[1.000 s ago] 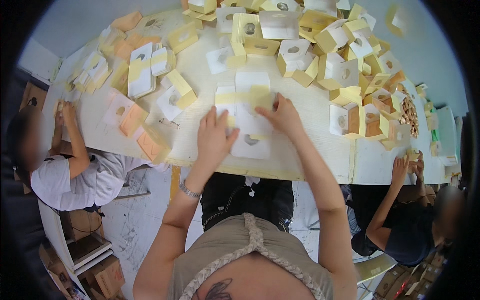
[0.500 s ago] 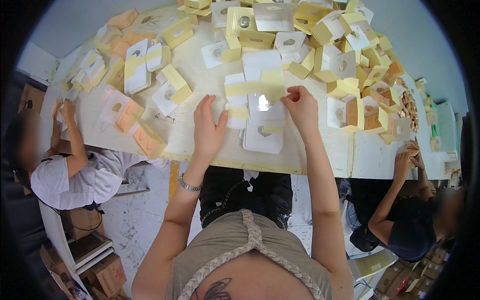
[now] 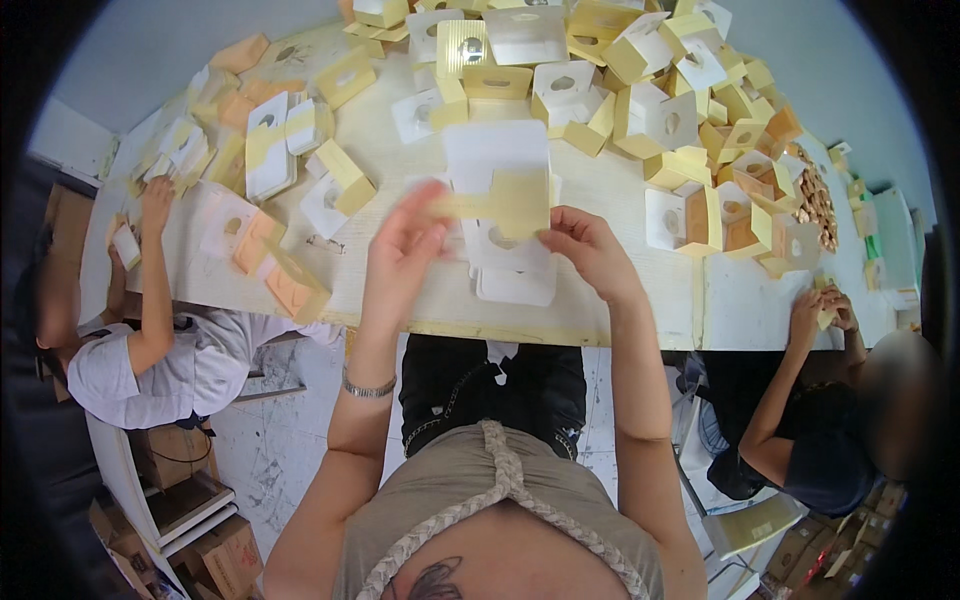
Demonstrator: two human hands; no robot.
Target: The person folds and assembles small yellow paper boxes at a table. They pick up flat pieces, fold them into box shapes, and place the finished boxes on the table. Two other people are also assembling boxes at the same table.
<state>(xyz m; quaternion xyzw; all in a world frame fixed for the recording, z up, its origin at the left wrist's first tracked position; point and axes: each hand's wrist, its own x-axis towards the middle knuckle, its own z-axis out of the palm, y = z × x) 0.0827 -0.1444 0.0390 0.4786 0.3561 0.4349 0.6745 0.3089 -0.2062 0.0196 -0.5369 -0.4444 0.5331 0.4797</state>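
A flat white-and-yellow cardboard box blank is slightly raised above the table in front of me. My right hand pinches its right edge between thumb and fingers. At its left side, my left hand has its fingertips by the blank's narrow yellow flap; they are smeared by motion, so whether they grip it cannot be made out. Beneath lie more flat blanks, white side up, partly covered by the raised one.
Many folded yellow-and-white boxes crowd the far and right table. Orange-and-white pieces and stacked blanks lie left. Copper-coloured small items are heaped far right. One co-worker works at left, another at right.
The blank has come up off the stack and shifted left and nearer, with my right hand on its edge. My left hand has turned inward toward its flap.
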